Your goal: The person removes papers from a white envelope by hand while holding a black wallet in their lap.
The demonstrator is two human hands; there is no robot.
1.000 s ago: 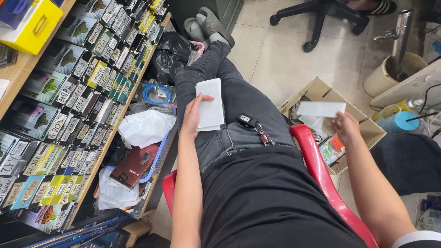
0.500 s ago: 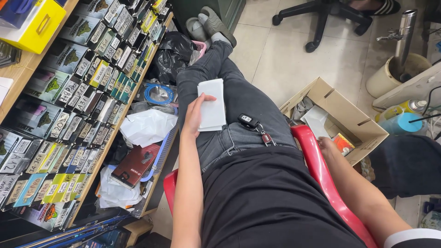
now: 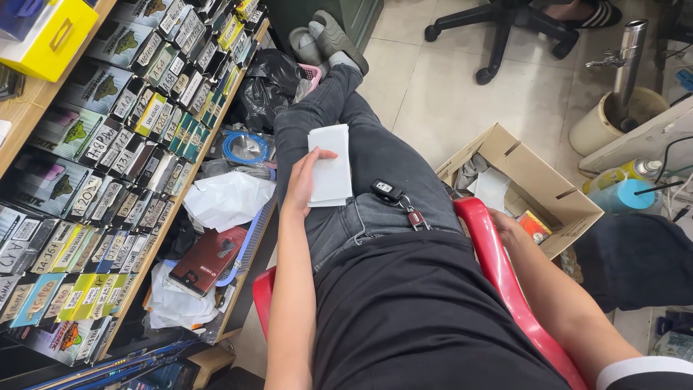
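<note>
White packets [image 3: 330,165], a thin stack, are lying on the seated person's left thigh, where the left hand [image 3: 306,182] is pinning them flat, thumb resting on top and fingers hidden beneath the near edge, beside a car key [image 3: 388,191] on the lap. Head view: the right hand [image 3: 510,230] is reaching down past the red chair [image 3: 498,267] toward the cardboard box [image 3: 538,180], its grasp impossible to judge; keeping the stack squared and pressed should prevent slipping.
</note>
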